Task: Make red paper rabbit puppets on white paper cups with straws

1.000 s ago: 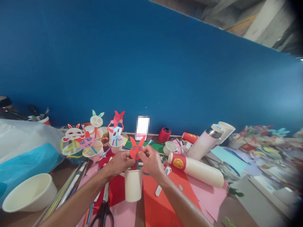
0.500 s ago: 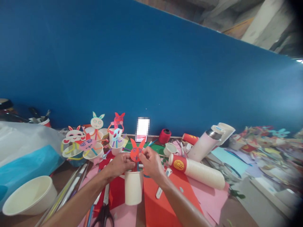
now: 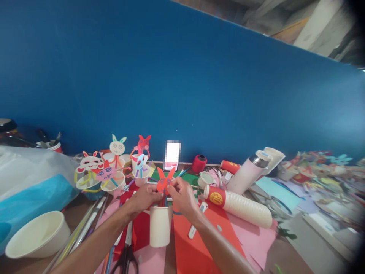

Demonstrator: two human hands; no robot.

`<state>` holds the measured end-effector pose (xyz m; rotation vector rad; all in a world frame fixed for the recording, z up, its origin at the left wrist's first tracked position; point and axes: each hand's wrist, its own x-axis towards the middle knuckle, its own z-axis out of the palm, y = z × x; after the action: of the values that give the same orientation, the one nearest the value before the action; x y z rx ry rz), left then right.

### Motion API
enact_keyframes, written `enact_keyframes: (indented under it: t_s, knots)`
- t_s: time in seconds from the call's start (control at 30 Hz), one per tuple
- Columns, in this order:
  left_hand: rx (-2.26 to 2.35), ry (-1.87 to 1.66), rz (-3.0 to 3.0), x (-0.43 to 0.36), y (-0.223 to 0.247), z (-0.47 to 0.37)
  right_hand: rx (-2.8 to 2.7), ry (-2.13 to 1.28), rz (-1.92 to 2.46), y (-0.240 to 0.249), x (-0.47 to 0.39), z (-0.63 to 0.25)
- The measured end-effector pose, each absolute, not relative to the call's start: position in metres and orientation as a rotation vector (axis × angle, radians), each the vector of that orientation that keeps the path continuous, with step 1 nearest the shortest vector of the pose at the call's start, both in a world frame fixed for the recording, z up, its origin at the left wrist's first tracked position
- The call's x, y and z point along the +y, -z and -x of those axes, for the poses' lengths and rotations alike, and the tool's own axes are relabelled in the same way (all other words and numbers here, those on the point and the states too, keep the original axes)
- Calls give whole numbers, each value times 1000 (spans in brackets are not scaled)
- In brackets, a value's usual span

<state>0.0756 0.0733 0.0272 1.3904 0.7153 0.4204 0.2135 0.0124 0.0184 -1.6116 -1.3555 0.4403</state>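
Observation:
An orange-red paper rabbit face [image 3: 163,185] with two pointed ears and drawn features stands above a white paper cup [image 3: 160,227], on a stem that reaches the cup's rim. My left hand [image 3: 146,197] pinches the face's lower left edge. At its right edge, the fingers of my right hand [image 3: 181,195] close on the same face. Under my right forearm lies orange paper [image 3: 196,251], with a white cutter [image 3: 196,222] on it. Black-handled scissors [image 3: 126,255] rest on red and pink paper to the left of the cup.
Finished paper animals in cups [image 3: 113,182] stand at the back left. A white bowl [image 3: 38,236] is at the front left. A long stack of cups [image 3: 246,209], a thermos [image 3: 249,173] and a red spool [image 3: 199,163] are to the right. A phone [image 3: 172,154] leans against the blue wall.
The view has shifted very slightly. Both hands keep their hold on the rabbit face, and the other objects stay where they were.

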Motion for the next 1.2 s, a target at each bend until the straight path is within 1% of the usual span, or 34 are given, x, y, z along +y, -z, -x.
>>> enact_keyframes:
  t_s: [0.2, 0.63, 0.77, 0.9, 1.2]
  knots:
    - [764, -405, -1402, 70, -31, -77, -1375, -393, 1633, -18, 12, -213]
    - [697, -471, -1391, 69, -26, -76, -1521, -175, 1792, -28, 6, -216]
    - [709, -456, -1369, 71, -27, -75, -1543, -155, 1796, -29, 6, -218]
    - [710, -464, -1389, 73, -22, -73, -1514, -286, 1710, -32, 7, -222]
    - [793, -630, -1346, 76, -28, -78, -1243, -904, 1374, -31, 17, -237]
